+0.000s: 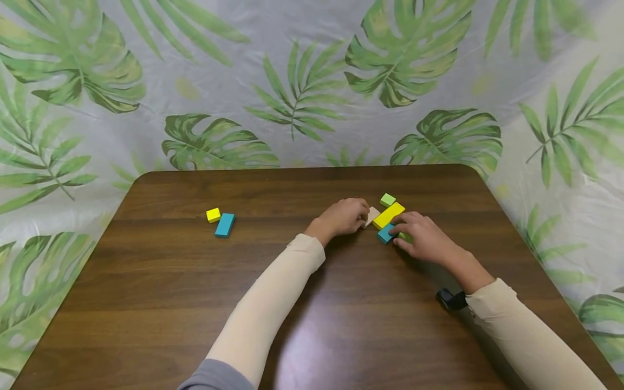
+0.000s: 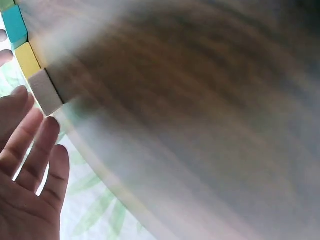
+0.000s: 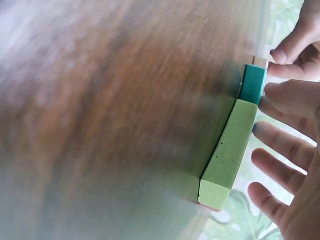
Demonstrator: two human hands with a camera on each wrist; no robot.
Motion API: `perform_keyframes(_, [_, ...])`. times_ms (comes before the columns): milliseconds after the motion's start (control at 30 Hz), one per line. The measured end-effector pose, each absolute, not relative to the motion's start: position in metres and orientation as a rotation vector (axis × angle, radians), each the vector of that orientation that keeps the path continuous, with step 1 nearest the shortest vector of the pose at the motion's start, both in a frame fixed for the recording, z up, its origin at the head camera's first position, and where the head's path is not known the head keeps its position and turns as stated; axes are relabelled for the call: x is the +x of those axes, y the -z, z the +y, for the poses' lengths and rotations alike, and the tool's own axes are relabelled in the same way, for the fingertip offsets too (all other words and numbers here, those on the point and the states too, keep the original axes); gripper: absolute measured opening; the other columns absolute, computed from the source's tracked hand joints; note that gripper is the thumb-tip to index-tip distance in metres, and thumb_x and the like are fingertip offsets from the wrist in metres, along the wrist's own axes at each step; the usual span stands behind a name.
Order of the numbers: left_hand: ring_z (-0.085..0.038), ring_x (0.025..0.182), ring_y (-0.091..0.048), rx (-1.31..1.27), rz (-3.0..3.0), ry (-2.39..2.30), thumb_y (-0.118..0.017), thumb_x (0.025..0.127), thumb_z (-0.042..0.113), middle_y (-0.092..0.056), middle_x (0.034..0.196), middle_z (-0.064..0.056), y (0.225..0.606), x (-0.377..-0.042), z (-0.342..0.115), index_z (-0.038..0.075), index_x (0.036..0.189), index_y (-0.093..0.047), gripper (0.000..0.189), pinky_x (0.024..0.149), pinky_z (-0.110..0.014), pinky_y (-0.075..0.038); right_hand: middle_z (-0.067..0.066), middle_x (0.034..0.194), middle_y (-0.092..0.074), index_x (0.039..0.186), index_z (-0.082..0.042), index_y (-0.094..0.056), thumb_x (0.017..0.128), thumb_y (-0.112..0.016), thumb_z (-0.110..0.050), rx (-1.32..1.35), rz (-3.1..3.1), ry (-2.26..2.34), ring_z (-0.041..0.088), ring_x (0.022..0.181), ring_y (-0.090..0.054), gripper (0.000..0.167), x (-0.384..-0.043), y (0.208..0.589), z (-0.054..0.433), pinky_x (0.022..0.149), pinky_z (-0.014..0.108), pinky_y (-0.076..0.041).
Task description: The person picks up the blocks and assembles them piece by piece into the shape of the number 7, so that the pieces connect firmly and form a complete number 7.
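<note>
Near the right of the table, my left hand [image 1: 347, 215] pinches a pale wooden block [image 1: 372, 215] between thumb and fingers. That block [image 2: 46, 92] lies against the end of a yellow block [image 1: 389, 215]. My right hand [image 1: 423, 238] reaches over a blue block [image 1: 385, 233], touching it with loosely extended fingers. Beside the blue block [image 3: 253, 82], a long green block [image 3: 229, 150] runs under the right hand; in the head view that hand hides most of it. A small light-green block [image 1: 388, 200] sits at the yellow block's far end.
On the left part of the brown wooden table [image 1: 195, 303] lie a small yellow block [image 1: 213, 215] and a blue block [image 1: 225, 225], close together. A leaf-patterned cloth [image 1: 302, 92] hangs behind the table. The right wrist wears a black band [image 1: 451, 300].
</note>
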State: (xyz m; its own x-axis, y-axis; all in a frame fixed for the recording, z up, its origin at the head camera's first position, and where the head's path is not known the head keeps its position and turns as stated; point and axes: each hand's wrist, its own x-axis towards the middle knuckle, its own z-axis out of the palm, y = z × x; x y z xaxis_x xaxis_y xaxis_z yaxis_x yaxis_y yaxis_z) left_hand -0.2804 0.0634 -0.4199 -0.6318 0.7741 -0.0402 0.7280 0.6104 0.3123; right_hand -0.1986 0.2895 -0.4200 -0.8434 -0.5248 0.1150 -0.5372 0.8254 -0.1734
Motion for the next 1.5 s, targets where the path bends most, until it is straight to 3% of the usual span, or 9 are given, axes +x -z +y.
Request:
perform_keyframes(233, [-0.020, 0.138, -0.050, 1.195, 2.560, -0.583, -0.058, 0.099, 0.012, -0.051, 0.150, 0.001, 0.423, -0.287, 0.062, 0.011, 0.132, -0.065, 0.033, 0.113, -0.031, -0.042, 0.017, 0.124, -0.065, 0.108, -0.007, -0.075, 0.088, -0.074, -0.012, 0.860, -2.946, -0.338, 0.041, 0.118, -0.057, 0.021, -0.200, 0.420, 0.291, 0.091, 0.062, -0.048])
perform_keyframes(667, [-0.021, 0.137, -0.050, 1.151, 2.530, -0.546, -0.061, 0.098, 0.011, -0.050, 0.151, 0.001, 0.423, -0.291, 0.065, 0.010, 0.133, -0.065, 0.035, 0.113, -0.032, -0.042, 0.020, 0.123, -0.064, 0.106, -0.003, -0.074, 0.086, -0.074, -0.007, 0.866, -2.982, -0.388, 0.039, 0.112, -0.063, 0.020, -0.202, 0.419, 0.290, 0.099, 0.060, -0.048])
perform_keyframes(1500, [-0.023, 0.134, -0.053, 1.219, 2.532, -0.500, -0.064, 0.096, 0.013, -0.052, 0.147, -0.004, 0.419, -0.278, 0.028, 0.008, 0.125, -0.070, 0.029, 0.111, -0.035, -0.044, 0.019, 0.122, -0.066, 0.103, -0.003, -0.077, 0.085, -0.074, -0.007, 0.874, -2.955, -0.270, 0.039, 0.112, -0.063, 0.019, -0.200, 0.418, 0.284, 0.092, 0.061, -0.049])
